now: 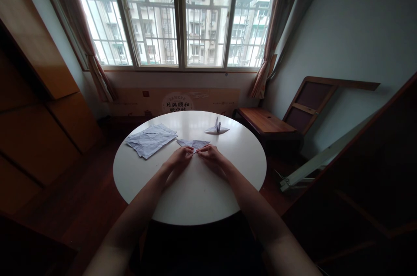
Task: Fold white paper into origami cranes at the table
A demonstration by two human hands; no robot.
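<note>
Both hands meet over a folded sheet of paper [194,142] on the round white table [192,198]. My left hand [181,156] pinches its near edge from the left. From the right, my right hand [211,154] grips the same edge, the fingertips of both hands close together. The paper is greyish white and creased, with its wide side away from me; its near part is partly hidden by my fingers. A folded paper crane [217,127] stands beyond my right hand, its neck pointing up. Left of my left hand lies a stack of crumpled paper sheets [151,139].
Behind the table, a long printed cardboard box [137,99] leans below the barred window [208,24]. A low wooden bench [267,120] stands at the right, with a framed panel [304,104] beside it. Wooden cabinets [65,124] line the left side.
</note>
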